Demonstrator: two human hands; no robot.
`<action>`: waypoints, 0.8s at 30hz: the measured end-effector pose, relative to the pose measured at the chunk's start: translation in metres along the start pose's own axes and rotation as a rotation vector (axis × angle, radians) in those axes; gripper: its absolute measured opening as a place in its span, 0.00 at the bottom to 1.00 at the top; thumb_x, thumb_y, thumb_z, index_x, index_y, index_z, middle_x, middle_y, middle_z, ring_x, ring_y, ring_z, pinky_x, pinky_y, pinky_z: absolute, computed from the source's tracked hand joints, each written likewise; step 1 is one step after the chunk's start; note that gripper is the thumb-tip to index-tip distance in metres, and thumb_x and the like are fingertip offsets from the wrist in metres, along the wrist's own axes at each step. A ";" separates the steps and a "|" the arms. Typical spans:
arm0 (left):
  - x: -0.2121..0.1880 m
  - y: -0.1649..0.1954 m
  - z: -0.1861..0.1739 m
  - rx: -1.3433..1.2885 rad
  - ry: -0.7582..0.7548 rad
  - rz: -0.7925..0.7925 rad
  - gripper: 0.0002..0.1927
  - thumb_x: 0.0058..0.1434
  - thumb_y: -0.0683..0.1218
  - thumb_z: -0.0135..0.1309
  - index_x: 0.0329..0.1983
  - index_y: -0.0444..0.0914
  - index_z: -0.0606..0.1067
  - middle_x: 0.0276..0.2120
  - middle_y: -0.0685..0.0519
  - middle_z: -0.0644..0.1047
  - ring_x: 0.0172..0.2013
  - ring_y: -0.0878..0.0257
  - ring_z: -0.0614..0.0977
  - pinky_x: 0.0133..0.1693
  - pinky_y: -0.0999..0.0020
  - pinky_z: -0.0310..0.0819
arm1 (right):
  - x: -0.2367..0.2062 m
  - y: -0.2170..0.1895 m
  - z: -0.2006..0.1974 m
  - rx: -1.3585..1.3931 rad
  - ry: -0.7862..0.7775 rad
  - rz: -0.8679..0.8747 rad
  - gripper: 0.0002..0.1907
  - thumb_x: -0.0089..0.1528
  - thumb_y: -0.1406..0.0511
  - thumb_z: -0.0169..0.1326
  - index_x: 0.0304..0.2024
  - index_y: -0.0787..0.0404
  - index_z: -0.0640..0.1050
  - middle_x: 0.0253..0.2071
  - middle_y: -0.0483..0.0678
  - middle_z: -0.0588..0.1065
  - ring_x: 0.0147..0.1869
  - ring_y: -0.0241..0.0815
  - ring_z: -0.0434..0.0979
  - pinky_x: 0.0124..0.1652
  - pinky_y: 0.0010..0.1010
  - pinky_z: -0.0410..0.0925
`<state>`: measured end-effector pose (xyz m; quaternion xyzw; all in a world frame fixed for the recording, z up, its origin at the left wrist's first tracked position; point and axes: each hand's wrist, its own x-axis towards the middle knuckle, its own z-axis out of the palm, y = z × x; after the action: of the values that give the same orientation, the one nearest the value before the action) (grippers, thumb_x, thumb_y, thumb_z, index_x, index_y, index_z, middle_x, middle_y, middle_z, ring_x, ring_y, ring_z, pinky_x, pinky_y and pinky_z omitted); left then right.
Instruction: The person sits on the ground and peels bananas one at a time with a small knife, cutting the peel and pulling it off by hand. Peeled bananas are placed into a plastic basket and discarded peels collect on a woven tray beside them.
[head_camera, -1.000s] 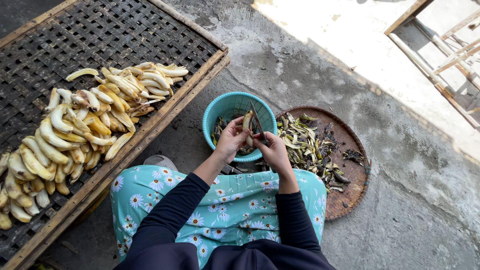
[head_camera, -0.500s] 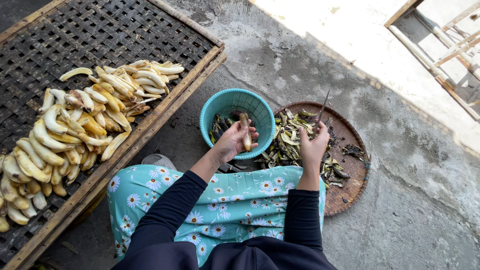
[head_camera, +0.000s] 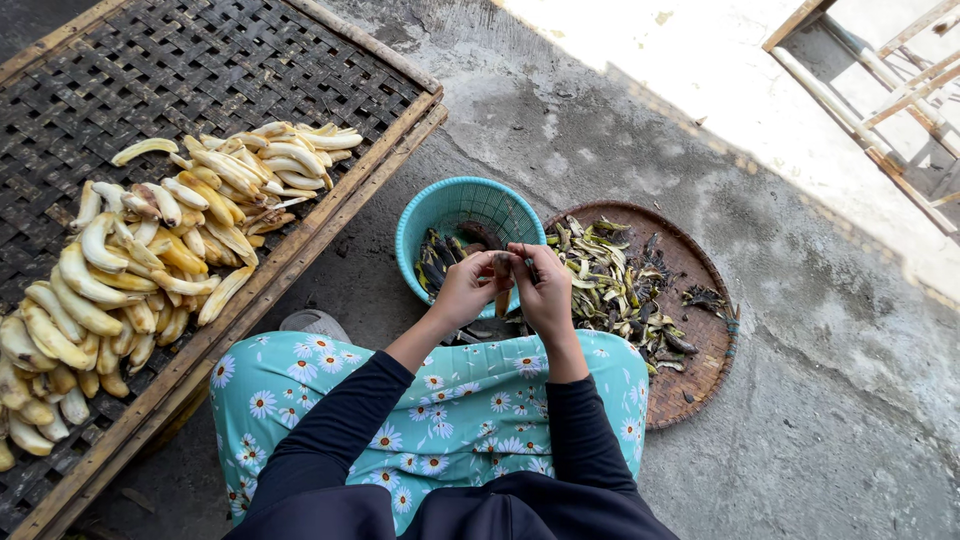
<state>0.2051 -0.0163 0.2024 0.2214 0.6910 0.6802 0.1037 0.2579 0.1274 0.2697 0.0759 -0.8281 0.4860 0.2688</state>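
Note:
My left hand (head_camera: 466, 288) and my right hand (head_camera: 541, 288) meet in front of me over the near rim of a teal plastic basket (head_camera: 440, 205). Together they grip a small dark-skinned banana (head_camera: 501, 297) that hangs down between them. A strip of its peel sits at the fingertips of my right hand. Several dark unpeeled bananas (head_camera: 438, 262) lie inside the basket. To the right, a round woven tray (head_camera: 700, 360) holds a heap of banana peels (head_camera: 605, 285).
A large bamboo drying rack (head_camera: 200, 70) at the left carries a pile of peeled pale-yellow bananas (head_camera: 150, 250). My lap in teal flowered cloth (head_camera: 440, 400) is below. A wooden frame (head_camera: 860, 90) stands at the top right on the concrete floor.
My right hand swung out over the peel tray with a strip of peel, then came back to the banana held by my left hand.

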 end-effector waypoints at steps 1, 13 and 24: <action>0.000 0.005 0.000 0.013 0.005 -0.012 0.17 0.63 0.42 0.61 0.55 0.37 0.77 0.44 0.54 0.79 0.47 0.64 0.84 0.49 0.66 0.84 | 0.001 -0.005 -0.003 0.015 -0.014 0.030 0.10 0.66 0.70 0.58 0.50 0.66 0.79 0.42 0.48 0.78 0.37 0.34 0.76 0.38 0.24 0.69; -0.004 -0.007 0.011 -0.235 0.010 -0.020 0.18 0.67 0.39 0.57 0.60 0.37 0.74 0.49 0.52 0.77 0.50 0.64 0.82 0.52 0.68 0.82 | -0.008 0.026 0.006 0.324 0.013 0.280 0.06 0.72 0.67 0.54 0.45 0.66 0.76 0.32 0.45 0.74 0.32 0.32 0.72 0.33 0.23 0.67; 0.000 -0.048 0.025 -0.625 0.076 -0.248 0.17 0.72 0.48 0.52 0.62 0.41 0.69 0.50 0.52 0.77 0.49 0.64 0.78 0.49 0.67 0.75 | -0.019 0.057 0.010 0.923 0.048 0.839 0.09 0.68 0.63 0.56 0.45 0.62 0.73 0.24 0.41 0.67 0.25 0.31 0.67 0.21 0.25 0.62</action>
<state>0.2081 0.0074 0.1538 0.0676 0.4742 0.8491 0.2229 0.2479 0.1459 0.2120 -0.1586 -0.4856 0.8596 0.0129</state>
